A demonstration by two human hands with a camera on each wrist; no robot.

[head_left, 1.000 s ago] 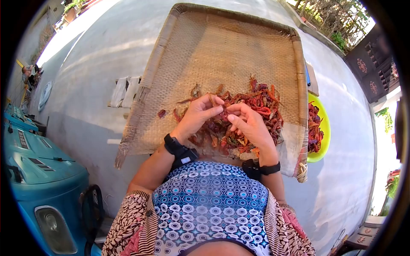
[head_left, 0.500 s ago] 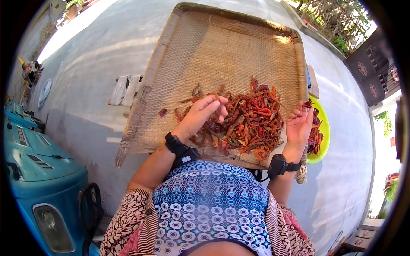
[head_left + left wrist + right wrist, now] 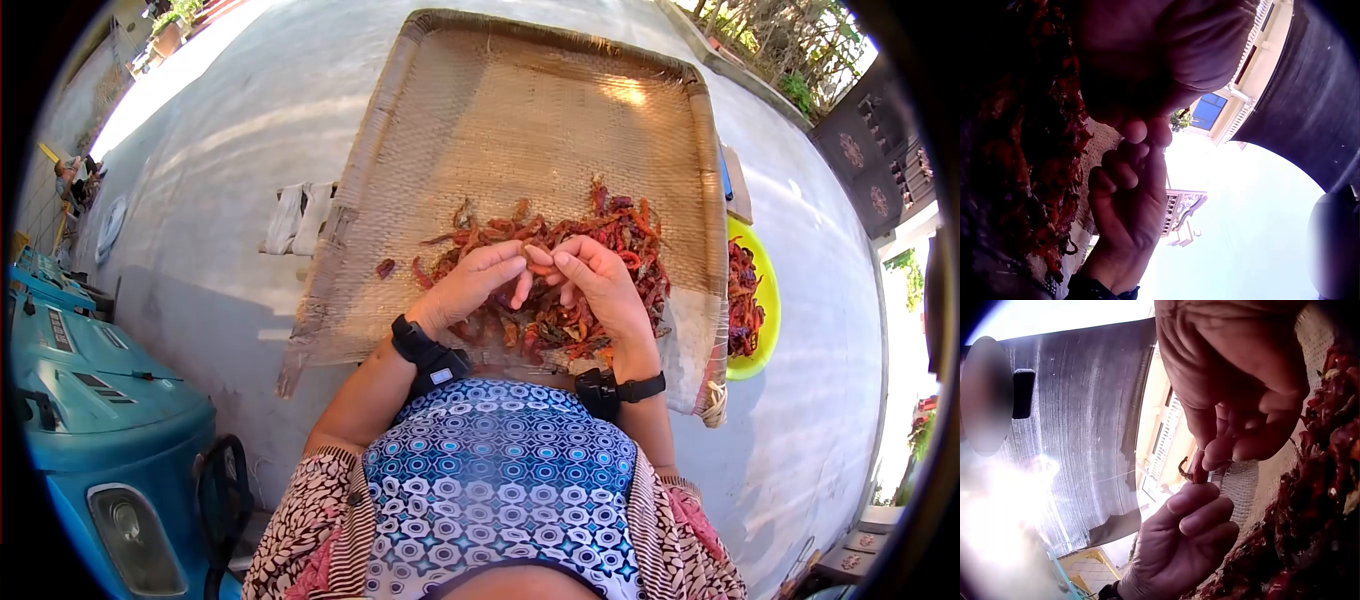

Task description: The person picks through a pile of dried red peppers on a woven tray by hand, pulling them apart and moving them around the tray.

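Both hands meet over a heap of dried red chili peppers [image 3: 590,325] on a woven mat tray [image 3: 520,120]. Between the fingertips is one chili pepper [image 3: 1199,470], small and reddish, with a thin curled stem showing in the right wrist view. My left hand [image 3: 472,287] pinches it from one side, thumb against forefinger. From the other side, my right hand [image 3: 607,293] pinches it with thumb and forefinger. In the left wrist view the chili is mostly hidden behind the fingers.
A yellow-green bowl [image 3: 768,300] of red chilies stands right of the tray, beside its raised rim. White cloths [image 3: 298,218] hang over a low stand at left. A teal vehicle [image 3: 110,400] is close on the left. A lone chili piece [image 3: 385,268] lies left of the heap.
Half a second ago my right hand was out at the right, by the bowl, with a dark red piece at its fingertips. It has come back to my left hand, which has stayed over the heap.
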